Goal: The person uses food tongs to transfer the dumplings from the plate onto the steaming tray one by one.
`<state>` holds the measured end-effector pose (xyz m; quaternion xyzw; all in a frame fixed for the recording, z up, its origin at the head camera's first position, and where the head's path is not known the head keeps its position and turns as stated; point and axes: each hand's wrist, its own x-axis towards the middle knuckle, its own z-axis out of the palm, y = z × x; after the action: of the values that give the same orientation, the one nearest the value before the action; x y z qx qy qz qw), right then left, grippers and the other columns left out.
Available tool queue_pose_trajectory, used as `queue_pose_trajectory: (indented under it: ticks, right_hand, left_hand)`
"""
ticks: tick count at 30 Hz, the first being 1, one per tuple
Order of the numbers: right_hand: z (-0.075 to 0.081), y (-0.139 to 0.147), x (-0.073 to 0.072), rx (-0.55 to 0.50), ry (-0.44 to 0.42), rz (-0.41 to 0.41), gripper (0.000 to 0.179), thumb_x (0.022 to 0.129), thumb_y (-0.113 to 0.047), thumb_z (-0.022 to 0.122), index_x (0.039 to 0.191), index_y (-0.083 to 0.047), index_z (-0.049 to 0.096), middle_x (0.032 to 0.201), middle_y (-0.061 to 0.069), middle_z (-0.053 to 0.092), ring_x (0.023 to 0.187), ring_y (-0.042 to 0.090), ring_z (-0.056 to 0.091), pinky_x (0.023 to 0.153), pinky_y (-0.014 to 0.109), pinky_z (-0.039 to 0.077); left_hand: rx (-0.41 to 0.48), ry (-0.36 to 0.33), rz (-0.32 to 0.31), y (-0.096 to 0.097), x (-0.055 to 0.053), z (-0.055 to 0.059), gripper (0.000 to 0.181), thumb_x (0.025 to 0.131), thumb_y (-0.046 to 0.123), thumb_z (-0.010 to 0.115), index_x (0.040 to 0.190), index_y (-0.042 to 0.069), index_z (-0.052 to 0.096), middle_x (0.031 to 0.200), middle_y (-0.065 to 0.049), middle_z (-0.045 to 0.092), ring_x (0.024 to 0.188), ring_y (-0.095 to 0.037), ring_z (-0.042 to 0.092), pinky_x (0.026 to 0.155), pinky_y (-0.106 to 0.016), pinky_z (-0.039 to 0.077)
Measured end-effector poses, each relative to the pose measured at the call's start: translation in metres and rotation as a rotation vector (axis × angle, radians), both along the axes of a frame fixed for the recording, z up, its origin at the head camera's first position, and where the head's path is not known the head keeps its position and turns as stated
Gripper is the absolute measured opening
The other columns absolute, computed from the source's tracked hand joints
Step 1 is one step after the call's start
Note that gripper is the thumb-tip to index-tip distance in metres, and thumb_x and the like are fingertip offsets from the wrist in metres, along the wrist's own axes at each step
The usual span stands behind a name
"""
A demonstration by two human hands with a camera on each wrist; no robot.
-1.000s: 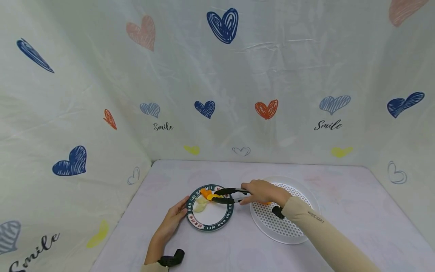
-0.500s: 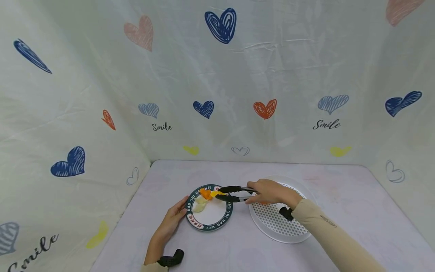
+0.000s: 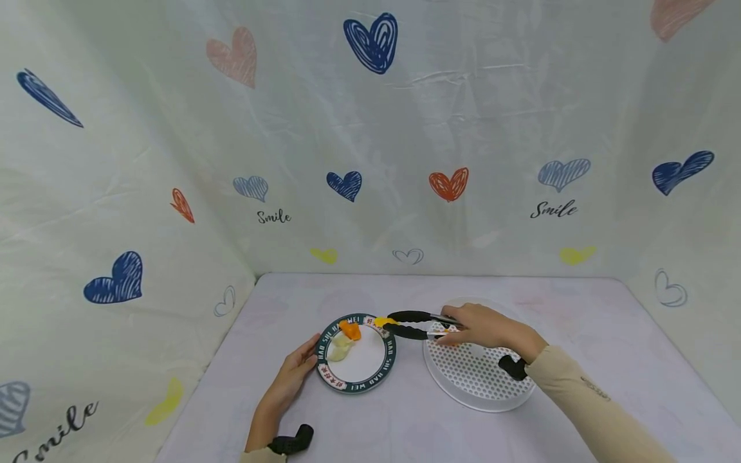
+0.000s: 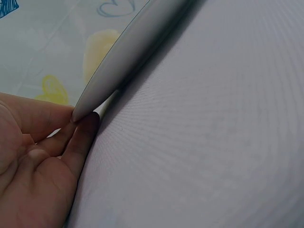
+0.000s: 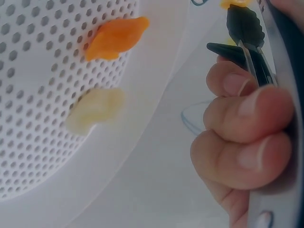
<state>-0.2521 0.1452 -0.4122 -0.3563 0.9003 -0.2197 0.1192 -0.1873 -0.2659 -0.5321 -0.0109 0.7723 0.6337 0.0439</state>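
My left hand (image 3: pixel 295 366) pinches the left rim of a round plate (image 3: pixel 360 373) with a dark green lettered border; in the left wrist view the plate (image 4: pixel 137 47) shows edge-on, tilted. Black-tipped tongs (image 3: pixel 412 316) are gripped in my right hand (image 3: pixel 489 326), fingers curled round the metal arms (image 5: pixel 244 152). Between the tong tips is a small yellow piece (image 3: pixel 382 321), over the plate's right rim. An orange piece (image 3: pixel 350 330) and a pale, translucent-looking piece (image 3: pixel 340 348) lie on the plate.
To the plate's right stands a round white perforated strainer tray (image 3: pixel 480 379), partly under my right hand. On it, in the right wrist view, lie an orange piece (image 5: pixel 116 38) and a pale piece (image 5: pixel 97 109). A heart-printed curtain (image 3: pixel 405 128) hangs behind the white table (image 3: pixel 376 431).
My right hand and the tongs have moved right, carrying the yellow piece from beside the orange piece to the plate's right rim. My left hand keeps its hold on the plate.
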Motion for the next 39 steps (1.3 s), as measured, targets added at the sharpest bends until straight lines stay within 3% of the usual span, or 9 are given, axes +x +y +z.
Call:
queue_pose_trajectory:
  ticks: [3,8,17,25,39]
  right_hand:
    - [0.002,0.01,0.003,0.012,0.01,-0.032,0.064,0.09,-0.054,0.066,0.126,-0.001,0.059,0.089,-0.005,0.065,0.079,0.011,0.059,0.074,0.038,0.054]
    - [0.003,0.026,0.01,0.031,0.02,-0.07,0.068,0.09,-0.055,0.066,0.128,0.0,0.058,0.096,0.001,0.068,0.086,0.016,0.062,0.08,0.044,0.055]
    - [0.007,0.053,0.022,0.012,0.04,-0.056,0.06,0.092,-0.054,0.064,0.121,-0.002,0.059,0.086,-0.007,0.064,0.07,0.005,0.053,0.065,0.031,0.05]
    - [0.005,0.072,0.038,0.056,0.029,-0.094,0.066,0.09,-0.054,0.066,0.127,0.001,0.059,0.106,0.007,0.069,0.087,0.014,0.062,0.076,0.042,0.056]
    - [-0.01,0.092,0.051,0.075,0.026,-0.107,0.063,0.088,-0.054,0.068,0.121,-0.001,0.061,0.095,0.002,0.068,0.077,0.009,0.056,0.063,0.034,0.051]
  left_hand:
    - [-0.002,0.003,-0.002,0.0,0.0,0.0,0.051,0.104,0.001,0.045,0.153,-0.002,0.033,0.16,-0.017,0.03,0.148,-0.033,0.025,0.117,-0.045,0.023]
    - [-0.009,0.004,-0.004,0.0,-0.001,-0.001,0.051,0.104,0.002,0.044,0.153,-0.002,0.032,0.16,-0.016,0.029,0.148,-0.033,0.024,0.117,-0.044,0.022]
    - [-0.008,0.016,-0.009,-0.001,-0.002,-0.003,0.05,0.104,0.001,0.044,0.153,-0.003,0.033,0.159,-0.017,0.03,0.147,-0.033,0.025,0.117,-0.044,0.022]
    - [-0.007,0.005,0.0,-0.001,-0.001,-0.002,0.05,0.104,0.001,0.044,0.153,-0.002,0.033,0.159,-0.016,0.03,0.147,-0.033,0.025,0.117,-0.044,0.022]
    - [-0.007,-0.011,0.007,0.002,0.0,0.0,0.05,0.104,0.002,0.045,0.153,-0.002,0.033,0.16,-0.016,0.03,0.148,-0.033,0.024,0.117,-0.045,0.021]
